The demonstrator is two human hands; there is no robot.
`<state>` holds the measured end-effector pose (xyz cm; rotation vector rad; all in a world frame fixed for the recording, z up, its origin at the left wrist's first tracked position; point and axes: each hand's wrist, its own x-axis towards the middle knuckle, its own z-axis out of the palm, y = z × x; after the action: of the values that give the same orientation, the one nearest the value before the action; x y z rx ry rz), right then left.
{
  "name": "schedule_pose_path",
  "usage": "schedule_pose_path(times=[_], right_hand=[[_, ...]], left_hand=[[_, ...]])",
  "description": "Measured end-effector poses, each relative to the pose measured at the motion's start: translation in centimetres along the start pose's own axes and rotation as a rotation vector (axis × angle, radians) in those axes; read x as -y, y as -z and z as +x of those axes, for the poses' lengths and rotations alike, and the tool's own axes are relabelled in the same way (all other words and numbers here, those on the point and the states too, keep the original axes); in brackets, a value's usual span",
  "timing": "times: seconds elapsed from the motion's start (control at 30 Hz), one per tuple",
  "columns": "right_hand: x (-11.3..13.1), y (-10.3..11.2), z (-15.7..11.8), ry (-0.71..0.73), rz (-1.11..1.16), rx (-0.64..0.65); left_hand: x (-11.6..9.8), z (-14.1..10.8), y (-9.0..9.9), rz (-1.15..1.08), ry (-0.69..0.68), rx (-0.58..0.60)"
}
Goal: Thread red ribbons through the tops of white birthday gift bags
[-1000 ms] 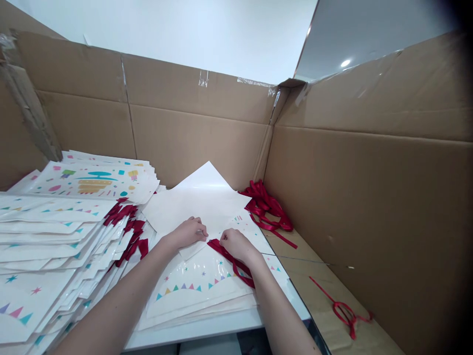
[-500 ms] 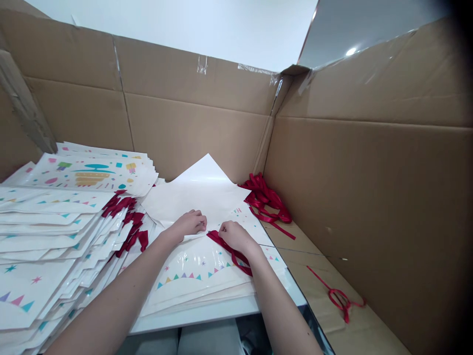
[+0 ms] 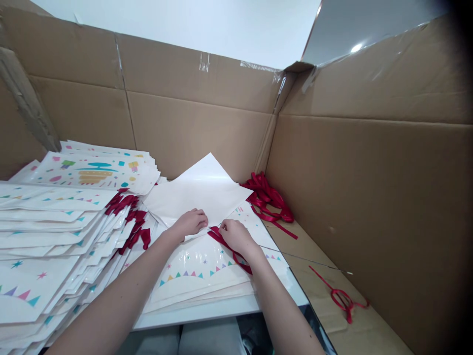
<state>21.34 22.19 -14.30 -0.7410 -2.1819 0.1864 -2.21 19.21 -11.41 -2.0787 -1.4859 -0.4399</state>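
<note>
A large white sheet of paper (image 3: pixel 199 192) lies folded at an angle on a printed white bag with a glossy film (image 3: pixel 199 268). My left hand (image 3: pixel 191 223) grips the lower edge of the white sheet near its fold. Just beside it, my right hand (image 3: pixel 233 235) pinches a red satin ribbon (image 3: pixel 231 249), which runs down under the wrist and onto the bag. The fingers of both hands nearly meet, and they hide a small part of the sheet and the ribbon.
Stacks of printed bags (image 3: pixel 48 231) with red ribbons (image 3: pixel 129 217) rise on the left. A red ribbon bundle (image 3: pixel 268 199) and a looped ribbon (image 3: pixel 342 300) lie on brown cardboard (image 3: pixel 314 281). Cardboard walls (image 3: pixel 192 128) stand behind, with the white table edge (image 3: pixel 199 318) and my lap below.
The view has tilted down, lifting everything in the picture. My hands have moved slightly closer together, and less of the sheet's lower tip shows beneath my left hand.
</note>
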Motion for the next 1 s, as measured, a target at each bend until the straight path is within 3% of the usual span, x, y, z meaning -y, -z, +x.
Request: schedule_pose_path(times=[0.43, 0.77, 1.0], right_hand=[[1.3, -0.6, -0.3, -0.024, -0.004, 0.033], [1.4, -1.5, -0.2, -0.034, 0.03, 0.066], [1.8, -2.2, 0.7, -0.027, 0.037, 0.066]], left_hand=[[-0.1, 0.1, 0.1, -0.016, 0.014, 0.021], [-2.5, -1.9, 1.8, -0.136, 0.015, -0.015], [-2.8, -2.3, 2.3, -0.181, 0.024, 0.011]])
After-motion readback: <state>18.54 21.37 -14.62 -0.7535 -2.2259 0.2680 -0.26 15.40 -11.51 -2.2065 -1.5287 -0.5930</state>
